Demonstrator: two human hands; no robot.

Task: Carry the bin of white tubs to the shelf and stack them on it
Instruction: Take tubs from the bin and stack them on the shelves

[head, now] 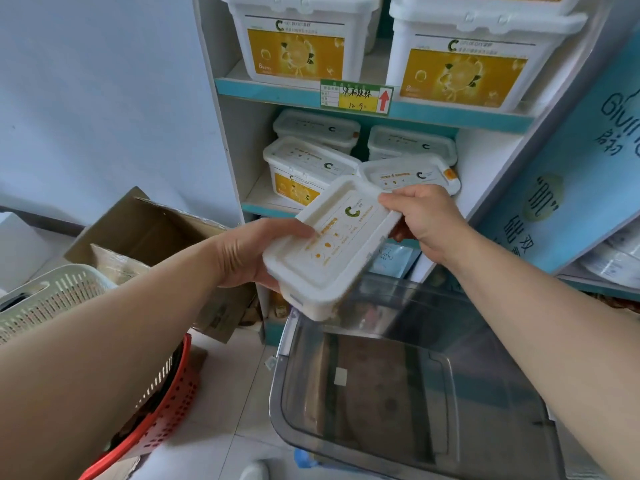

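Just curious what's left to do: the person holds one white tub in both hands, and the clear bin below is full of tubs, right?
Not full: the head view shows the clear bin empty, its bottom bare. The left hand and right hand do hold one white tub.

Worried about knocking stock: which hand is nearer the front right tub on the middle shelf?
Right. The right hand, on the far end of the held tub, is just below the front right tub; the left hand, on its near end, is lower and further left.
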